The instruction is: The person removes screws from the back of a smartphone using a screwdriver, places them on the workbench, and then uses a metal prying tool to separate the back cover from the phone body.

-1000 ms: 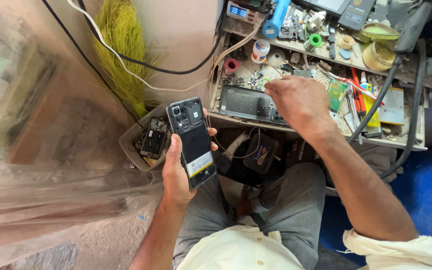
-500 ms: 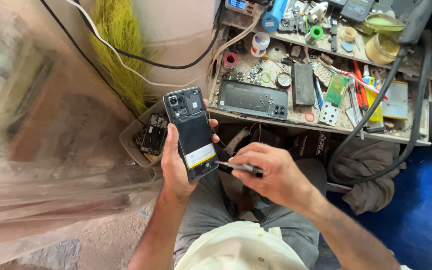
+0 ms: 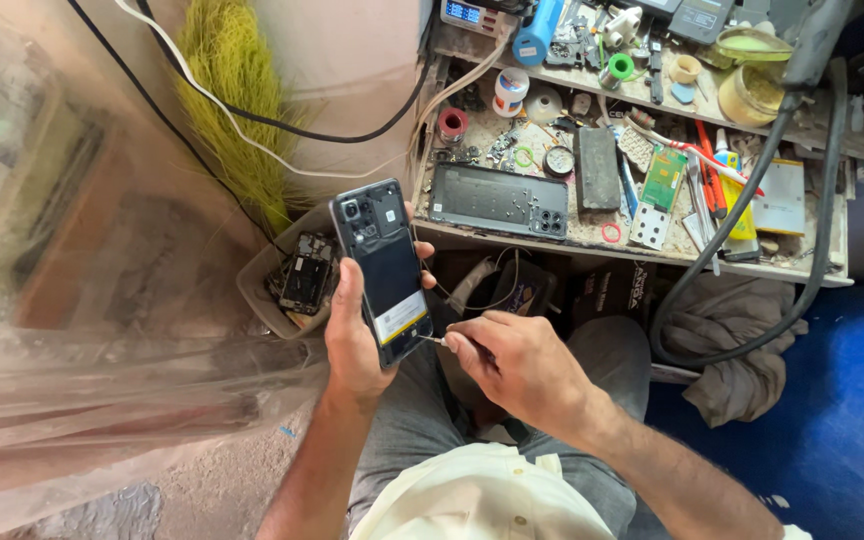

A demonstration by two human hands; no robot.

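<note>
Gripping the phone (image 3: 384, 270) upright in your left hand (image 3: 357, 340), you have its opened back facing you, over your lap and just in front of the bench (image 3: 592, 235). Your right hand (image 3: 517, 365), which was up on the bench a second ago, is now closed on a thin tool (image 3: 432, 340), probably a screwdriver, with its tip at the phone's lower edge. So the work moves from fetching to the phone itself. It looks dark, with camera cluster at top and a yellow-and-white label low down.

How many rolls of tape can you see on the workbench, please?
3, as far as can be told: a white roll and a red roll at the bench's left end, and a green roll further back. Clutter may hide others.
</note>
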